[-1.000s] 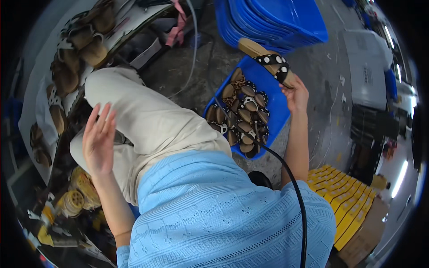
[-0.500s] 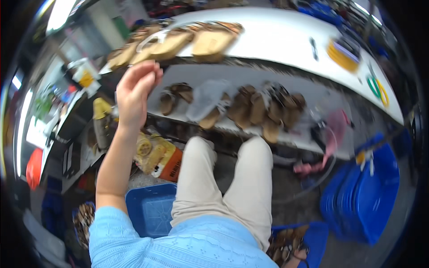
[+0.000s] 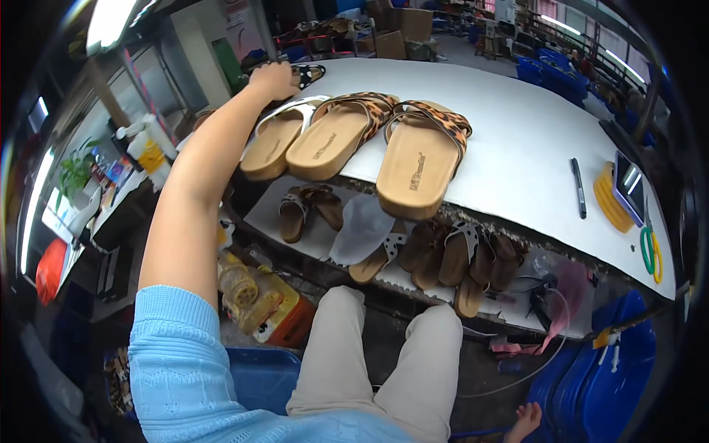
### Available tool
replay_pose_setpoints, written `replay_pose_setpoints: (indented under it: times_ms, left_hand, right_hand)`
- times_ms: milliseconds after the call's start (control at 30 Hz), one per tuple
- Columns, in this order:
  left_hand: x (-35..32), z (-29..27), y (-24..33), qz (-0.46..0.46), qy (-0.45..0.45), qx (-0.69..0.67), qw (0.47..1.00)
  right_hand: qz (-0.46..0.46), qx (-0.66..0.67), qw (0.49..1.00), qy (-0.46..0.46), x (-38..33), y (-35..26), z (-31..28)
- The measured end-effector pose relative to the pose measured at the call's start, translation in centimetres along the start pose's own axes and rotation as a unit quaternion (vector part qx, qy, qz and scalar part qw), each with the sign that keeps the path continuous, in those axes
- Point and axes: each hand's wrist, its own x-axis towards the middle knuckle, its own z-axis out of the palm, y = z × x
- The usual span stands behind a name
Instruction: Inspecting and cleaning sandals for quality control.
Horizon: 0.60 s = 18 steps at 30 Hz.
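My left arm stretches to the far left of the white table (image 3: 509, 148). There my left hand (image 3: 273, 81) is closed over a black sandal with white dots (image 3: 310, 74), hiding most of it; the fingertips are out of sight. Nearer, side by side along the table's front edge, lie a sandal with a white strap (image 3: 273, 146) and two leopard-print sandals, one (image 3: 329, 148) beside it and the other (image 3: 421, 159) to the right. At the lower right, my right hand (image 3: 526, 421) is low, fingers apart, with nothing in it.
Under the tabletop, a shelf (image 3: 306, 247) holds several sandals and a clear plastic bag (image 3: 362, 229). A pen (image 3: 578, 188), a tape roll (image 3: 611, 199) with a phone-like device (image 3: 628, 188) and scissors (image 3: 651, 255) lie at the right. Blue baskets (image 3: 620, 376) stand at the lower right.
My left hand has moved from empty air before the table to the far dotted sandal and closed over it. My view has tilted up. The right hand now shows higher and farther right.
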Motion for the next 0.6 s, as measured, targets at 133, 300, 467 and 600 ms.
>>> replay_pose_setpoints:
  times_ms: [133, 300, 467, 600]
  left_hand:
    - [5.1, 1.4, -3.8, -0.023, -0.204, -0.023, 0.978]
    - [6.2, 0.3, -2.0, -0.071, -0.262, -0.154, 0.950]
    - [7.5, 2.6, -3.9, -0.046, -0.129, -0.190, 0.972]
    - [5.7, 2.9, -3.1, 0.058, 0.037, -0.171, 0.983]
  right_hand:
    - [-0.009, -0.045, 0.998, -0.032, -1.9, -1.9, 0.5]
    - [0.028, -0.086, 0.995, -0.037, -3.8, -4.8, 2.2]
    - [-0.028, -0.114, 0.988, -0.105, -2.1, -4.2, 6.1]
    - [-0.081, -0.116, 0.978, -0.155, -3.8, -7.4, 9.0]
